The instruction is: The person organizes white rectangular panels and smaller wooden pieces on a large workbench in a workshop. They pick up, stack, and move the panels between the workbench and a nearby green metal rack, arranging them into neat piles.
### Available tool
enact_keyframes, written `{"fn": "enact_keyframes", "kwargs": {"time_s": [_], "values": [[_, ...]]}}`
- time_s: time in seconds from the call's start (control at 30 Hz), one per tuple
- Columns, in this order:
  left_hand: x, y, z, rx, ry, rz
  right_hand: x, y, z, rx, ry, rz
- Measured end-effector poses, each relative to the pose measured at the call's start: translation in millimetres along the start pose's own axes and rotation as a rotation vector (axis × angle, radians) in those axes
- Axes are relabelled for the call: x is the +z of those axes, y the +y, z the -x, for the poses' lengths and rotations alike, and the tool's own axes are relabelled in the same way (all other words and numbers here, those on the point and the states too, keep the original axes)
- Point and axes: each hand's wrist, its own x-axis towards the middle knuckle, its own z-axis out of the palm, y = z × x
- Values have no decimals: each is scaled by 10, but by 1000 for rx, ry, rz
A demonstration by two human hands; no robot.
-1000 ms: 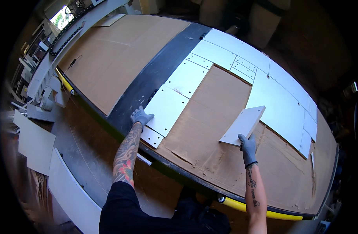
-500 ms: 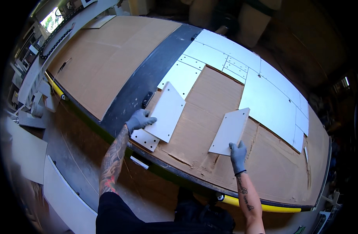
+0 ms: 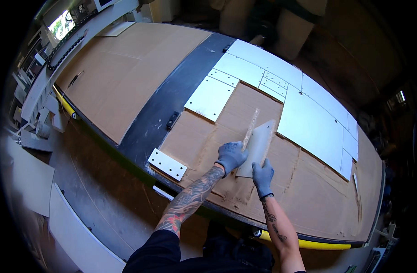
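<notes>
Both gloved hands grip white panels stood on edge together — the left hand (image 3: pixel 231 156) closed on the upright panel (image 3: pixel 250 128) seen edge-on, the right hand (image 3: pixel 263 176) clasping the lower edge of the tilted panel (image 3: pixel 257 146) leaning against it. They stand on the brown board (image 3: pixel 208 136) of the big table — cut white sheets (image 3: pixel 308 123) beyond, a small drilled strip (image 3: pixel 167 164) lying to the left.
</notes>
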Motion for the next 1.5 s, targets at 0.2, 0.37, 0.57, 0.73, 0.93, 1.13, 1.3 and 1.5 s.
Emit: {"fn": "enact_keyframes", "kwargs": {"time_s": [0.2, 0.37, 0.57, 0.73, 0.93, 1.13, 1.3, 1.5], "values": [[17, 228, -50, -9, -111, 89, 43, 16, -140, -11, -9, 14], [169, -58, -219, -14, -157, 351, 81, -194, -226, 21, -68, -105], [56, -1060, -1304, -25, 143, 116, 187, -37, -256, -25, -57, -56], [-336, -2038, -2081, -378, 217, -442, 155, -34, -301, -94, -49, -59], [-325, -2200, -2260, -621, -51, -371, 179, 39, -336, -130, -41, -8], [-321, -2239, -2341, -637, -94, -337, 200, 58, -342, -154, -43, -28], [-300, -1835, -2327, -630, -195, -414, 132, 57, -365, -113, -71, 1], [-347, -1780, -2419, -596, -181, -467, 162, 48, -345, -104, -50, -30]]}}
